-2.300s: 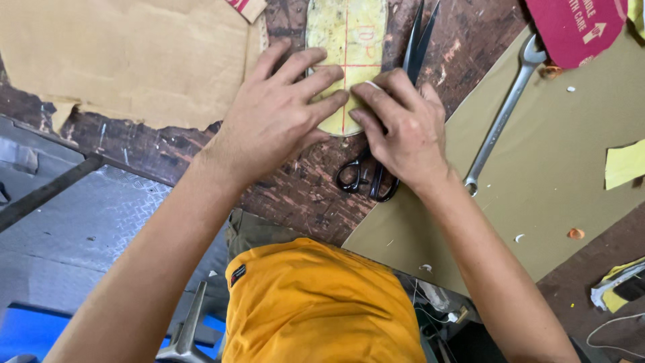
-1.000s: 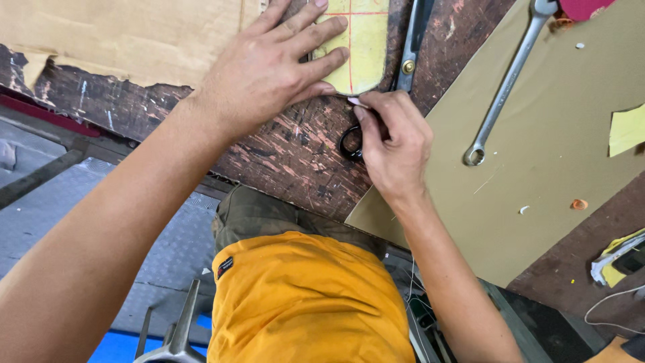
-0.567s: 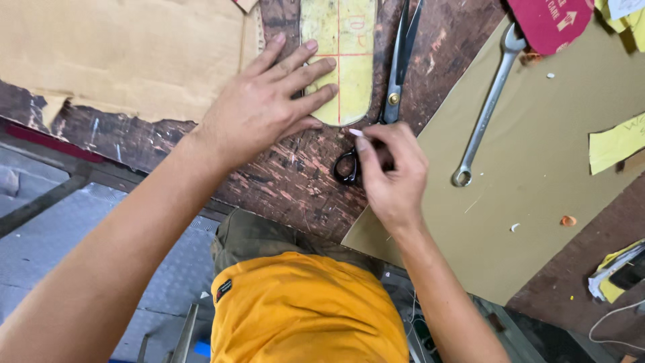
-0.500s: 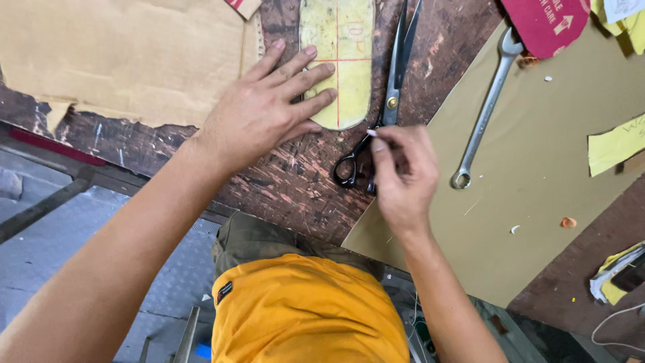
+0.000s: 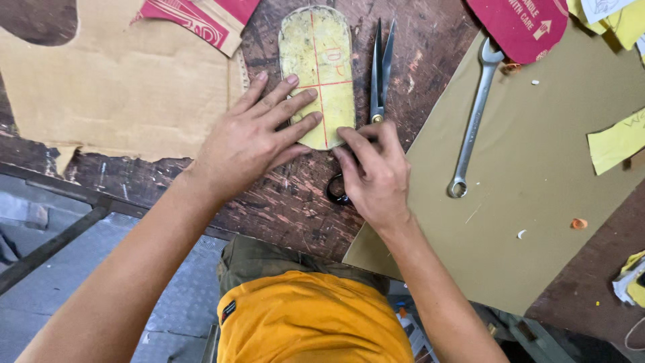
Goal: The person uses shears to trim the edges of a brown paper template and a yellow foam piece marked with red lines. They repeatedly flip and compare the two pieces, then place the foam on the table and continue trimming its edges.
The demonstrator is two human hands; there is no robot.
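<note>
— Where's the left hand?
— Flat, fingers spread, pressing the yellow template near the workbench's far edge.
— The right hand?
— Curled, fingertips at the template's near end, covering the scissors' handles.

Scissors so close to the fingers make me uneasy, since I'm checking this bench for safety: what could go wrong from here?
1. The scissors lie partly open right beside the yellow template; the right hand rests over their handles, so a slip might nick a finger.
2. Only the left hand's fingertips pin the template, so it could shift.
3. The wrench lies loose nearby and could get knocked.
</note>
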